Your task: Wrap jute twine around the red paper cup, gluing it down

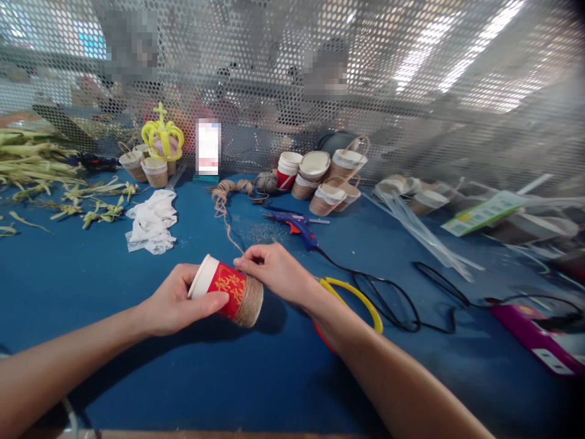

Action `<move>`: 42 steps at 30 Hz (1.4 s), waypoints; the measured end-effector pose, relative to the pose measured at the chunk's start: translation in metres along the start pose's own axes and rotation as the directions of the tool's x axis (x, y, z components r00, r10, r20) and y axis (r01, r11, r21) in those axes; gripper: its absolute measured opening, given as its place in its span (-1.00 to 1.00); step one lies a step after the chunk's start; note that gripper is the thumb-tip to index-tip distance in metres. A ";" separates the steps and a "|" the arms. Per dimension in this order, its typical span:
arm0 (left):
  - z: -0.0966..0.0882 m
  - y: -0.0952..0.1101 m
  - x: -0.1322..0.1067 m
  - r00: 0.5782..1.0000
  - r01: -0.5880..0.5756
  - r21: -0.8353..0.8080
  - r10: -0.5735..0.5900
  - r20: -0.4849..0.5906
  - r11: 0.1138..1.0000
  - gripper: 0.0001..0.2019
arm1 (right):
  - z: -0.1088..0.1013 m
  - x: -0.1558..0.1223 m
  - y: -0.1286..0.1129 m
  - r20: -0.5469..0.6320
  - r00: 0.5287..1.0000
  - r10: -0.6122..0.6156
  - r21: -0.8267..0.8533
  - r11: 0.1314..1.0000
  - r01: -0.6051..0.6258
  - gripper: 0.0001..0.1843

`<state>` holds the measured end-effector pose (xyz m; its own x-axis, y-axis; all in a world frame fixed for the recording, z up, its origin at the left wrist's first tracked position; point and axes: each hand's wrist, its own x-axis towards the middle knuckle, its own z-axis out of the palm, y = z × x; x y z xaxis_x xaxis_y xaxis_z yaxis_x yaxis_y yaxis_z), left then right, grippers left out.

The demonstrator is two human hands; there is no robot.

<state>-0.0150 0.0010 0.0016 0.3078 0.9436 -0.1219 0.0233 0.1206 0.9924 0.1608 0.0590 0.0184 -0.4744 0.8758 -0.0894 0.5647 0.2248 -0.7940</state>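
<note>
My left hand [180, 302] is closed around a red and white paper cup [231, 285] with gold lettering, tilted on its side, its rim toward the left. Brown twine [250, 303] is wound in several turns around the cup's base end. At the wound edge, the fingertips of my right hand [269, 268] pinch the twine. From there the strand [234, 239] runs up and back to a loose twine bundle [222, 194] on the blue table. Behind my right forearm lies a pair of scissors [375, 308] with yellow and red handles, partly hidden.
A blue glue gun [295, 227] lies beyond my right hand, its black cord [388, 299] trailing right to a purple power strip [532, 338]. Twine-wrapped cups [326, 198], a stack of paper cups [289, 167], white cloth [153, 221], a phone [208, 147] and clear glue sticks [425, 238] stand or lie behind.
</note>
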 end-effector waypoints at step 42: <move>0.005 -0.001 0.019 0.943 -0.043 -0.384 -0.090 -0.320 0.922 -0.79 | 0.021 -0.013 -0.009 -0.265 0.957 -0.117 -0.218 0.974 0.059 -0.93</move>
<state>-0.0046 0.0170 -0.0020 -0.0166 0.9778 -0.2089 -0.3569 0.1894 0.9148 0.1476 0.0370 0.0143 -0.3415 0.9250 0.1665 0.6695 0.3637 -0.6477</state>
